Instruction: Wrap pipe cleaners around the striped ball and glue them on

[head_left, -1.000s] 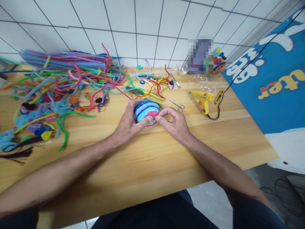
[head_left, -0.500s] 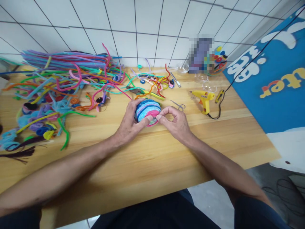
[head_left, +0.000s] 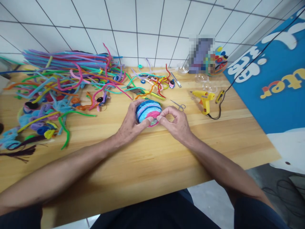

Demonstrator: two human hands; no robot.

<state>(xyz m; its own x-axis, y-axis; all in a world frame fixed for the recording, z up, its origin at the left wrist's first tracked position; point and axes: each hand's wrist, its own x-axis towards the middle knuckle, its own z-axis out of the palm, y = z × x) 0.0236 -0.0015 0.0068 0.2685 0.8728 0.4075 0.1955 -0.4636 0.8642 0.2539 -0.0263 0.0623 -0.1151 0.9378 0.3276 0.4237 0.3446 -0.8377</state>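
A ball point(head_left: 148, 108) wrapped in blue, light blue and lilac pipe cleaners, with a pink patch near its lower side, is held above the middle of the wooden table. My left hand point(head_left: 133, 119) curves round its left side, thumb pressed on the front by the pink part. At the ball's right edge, my right hand point(head_left: 175, 122) pinches thumb and forefinger together against the pink pipe cleaner point(head_left: 153, 113). A small greyish, uncovered-looking spot shows between the two thumbs. The fingertips of the right hand hide most of what they pinch.
Loose pipe cleaners point(head_left: 69, 86) lie heaped at the left, with a bundle point(head_left: 66, 59) behind. Pliers point(head_left: 145, 93) and small scissors point(head_left: 178, 105) lie beyond the ball. A yellow glue gun point(head_left: 203, 100) with a black cord stands right, near clear plastic spheres point(head_left: 209, 86). White tiles point(head_left: 124, 16) close the back.
Both hands stay on the ball with almost the same grip. The whole view shifts very slightly; nothing else visibly moves.
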